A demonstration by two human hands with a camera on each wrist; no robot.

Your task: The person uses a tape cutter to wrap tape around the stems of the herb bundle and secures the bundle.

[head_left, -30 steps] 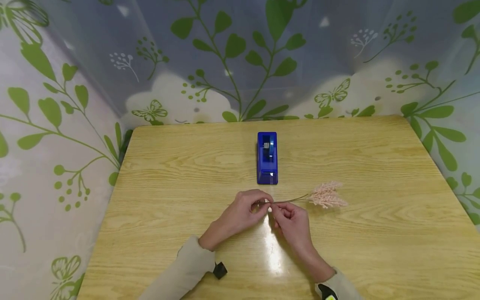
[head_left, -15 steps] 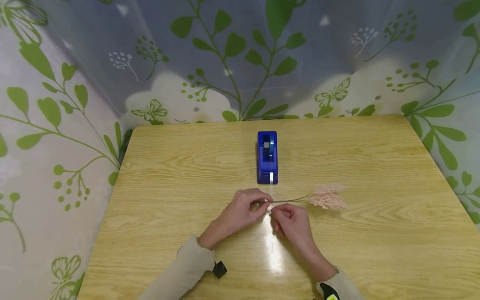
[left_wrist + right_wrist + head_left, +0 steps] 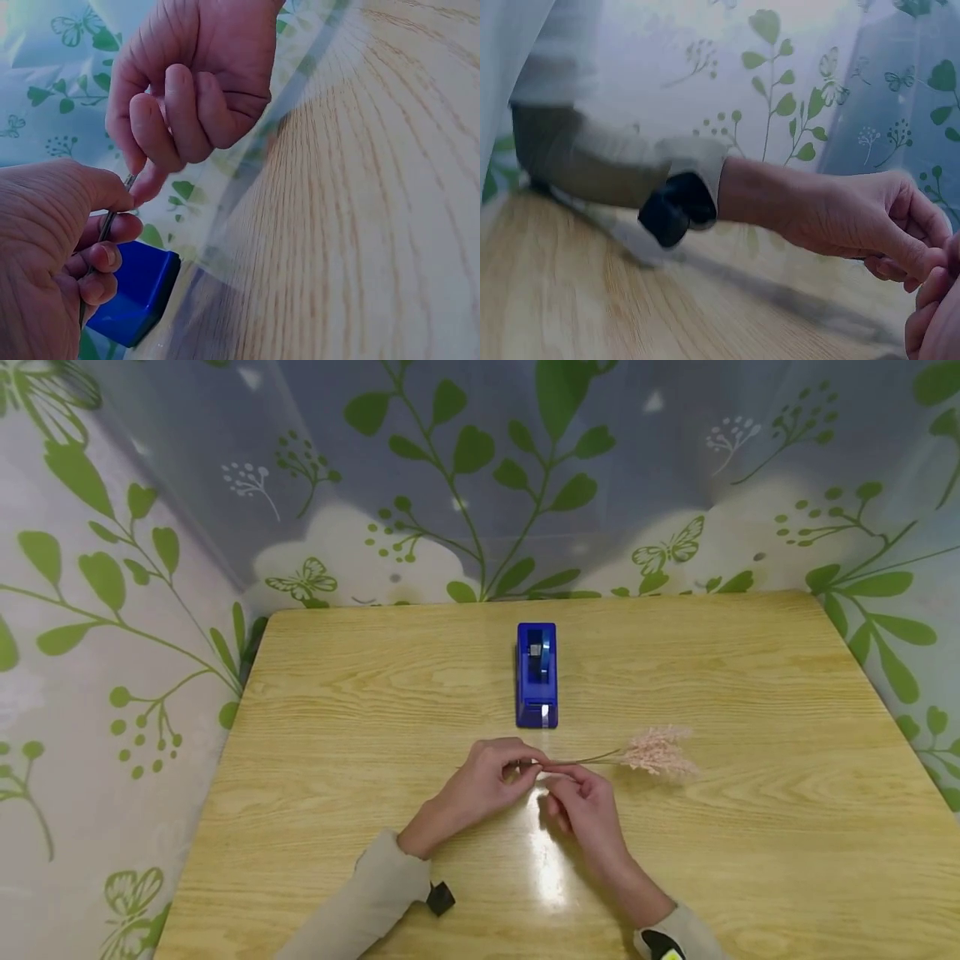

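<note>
In the head view, thin brown stems of dried flowers [image 3: 658, 752] with fluffy pale pink heads lie sideways between both hands. My left hand [image 3: 495, 781] pinches the stems between thumb and index finger, its other fingers curled beneath. Close beside it, my right hand [image 3: 588, 806] has thumb and index finger at the stems, pinching them near the left fingertips. A strip of clear tape [image 3: 544, 739] runs from a blue tape dispenser [image 3: 537, 677] down to the hands. In the left wrist view the stem [image 3: 107, 225] crosses the left fingers and meets the right fingertips.
The tape dispenser stands just beyond the hands on a wood-grain table [image 3: 360, 693]. A curtain [image 3: 420, 485] printed with green leaves and butterflies hangs behind and at the sides. A black device [image 3: 676, 208] is strapped at the left sleeve's cuff.
The right fingers drew slightly down from the stems, then the index finger came back up onto them. The left hand kept its pinch in place.
</note>
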